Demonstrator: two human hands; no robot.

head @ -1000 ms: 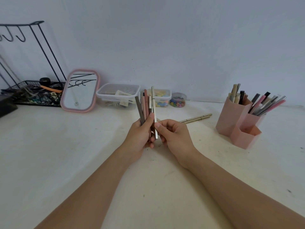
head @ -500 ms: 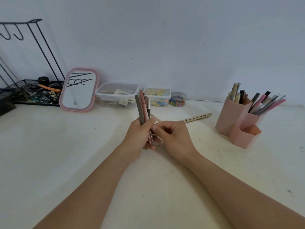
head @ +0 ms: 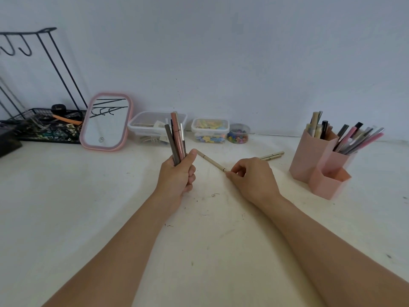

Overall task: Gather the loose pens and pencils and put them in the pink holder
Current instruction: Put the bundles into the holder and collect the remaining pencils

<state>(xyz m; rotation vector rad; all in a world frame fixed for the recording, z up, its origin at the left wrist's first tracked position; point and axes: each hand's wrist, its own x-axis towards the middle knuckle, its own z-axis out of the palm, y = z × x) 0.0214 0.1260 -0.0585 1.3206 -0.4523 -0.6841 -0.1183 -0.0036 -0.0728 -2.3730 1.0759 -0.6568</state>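
Note:
My left hand grips an upright bundle of pens and pencils, grey, pink and silver among them, near the table's middle. My right hand pinches the near end of a beige pencil that slants up-left toward my left thumb, low over the table. Another beige pen lies on the table just beyond my right hand. The pink holder, a cluster of hexagonal cups, stands at the right. Its two back cups hold several pens, and the front low cup looks empty.
The white table runs to a pale wall. Along the wall stand a pink-framed mirror, a clear plastic box, a smaller box of coloured bits, a small round tub and a black wire rack at far left.
My right hand has drawn away to the right from the bundle, taking the beige pencil with it and tilting it down. The left hand has kept the rest of the bundle upright.

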